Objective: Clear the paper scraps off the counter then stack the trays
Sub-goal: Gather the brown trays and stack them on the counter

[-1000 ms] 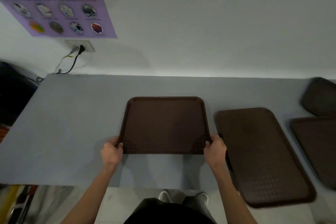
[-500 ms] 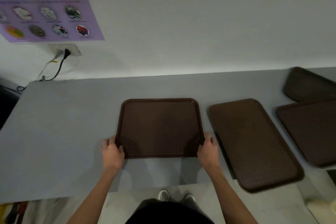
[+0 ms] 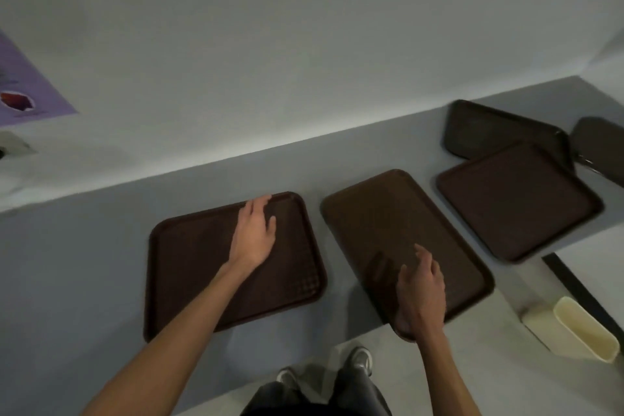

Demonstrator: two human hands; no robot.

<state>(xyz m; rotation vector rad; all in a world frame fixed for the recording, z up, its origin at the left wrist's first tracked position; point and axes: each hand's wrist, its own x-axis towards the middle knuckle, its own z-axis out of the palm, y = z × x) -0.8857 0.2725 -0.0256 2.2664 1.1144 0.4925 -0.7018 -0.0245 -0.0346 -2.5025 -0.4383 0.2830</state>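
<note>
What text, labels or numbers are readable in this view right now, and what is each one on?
Nothing legible.
Purple poster on the wall: small print under its red picture, too blurred to read.
Brown trays and cream bin: no marks visible.

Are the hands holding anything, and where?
Nothing is plainly held. The left hand is open over the left tray; the right hand is open over the near corner of the middle tray.

Dark brown, flat on the worktop (image 3: 84,263): left tray (image 3: 202,267), middle tray (image 3: 381,213) overhanging near edge. Right tray (image 3: 516,203) overlapping far tray (image 3: 486,132).
</note>
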